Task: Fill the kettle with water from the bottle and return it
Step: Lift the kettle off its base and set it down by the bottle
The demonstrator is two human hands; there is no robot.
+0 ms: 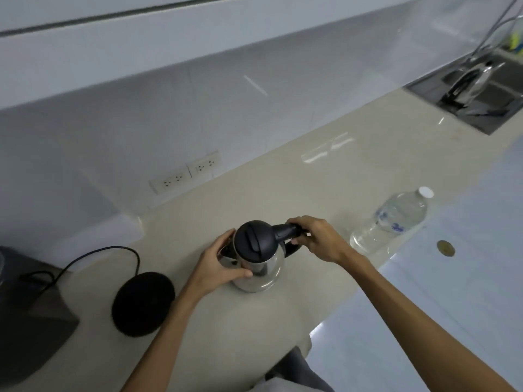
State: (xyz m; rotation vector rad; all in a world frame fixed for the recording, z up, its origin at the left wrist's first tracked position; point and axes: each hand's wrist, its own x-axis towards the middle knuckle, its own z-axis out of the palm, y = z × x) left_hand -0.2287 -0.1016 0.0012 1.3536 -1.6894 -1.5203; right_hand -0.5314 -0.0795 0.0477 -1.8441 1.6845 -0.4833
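Both forearms enter from the 6 o'clock edge and meet at the kettle [256, 257], which stands upright on the beige countertop [283, 176] near the middle of the view. Its black lid [254, 240] is closed. The left hand [219, 264] is curled around the steel body on the spout side, at the kettle's 9 o'clock, thumb across the front wall. The right hand [318, 239] is closed on the black handle [288, 233] at the kettle's 3 o'clock. At 8 o'clock from the kettle, apart from it, lies the round black base [143, 304], its cord [99, 254] running toward 9 o'clock. The clear water bottle [392, 220], white cap on, stands at 3 o'clock, just beyond the right hand. Wall sockets [185, 175] sit at 11 o'clock; a sink [481, 94] occupies the 2 o'clock corner.
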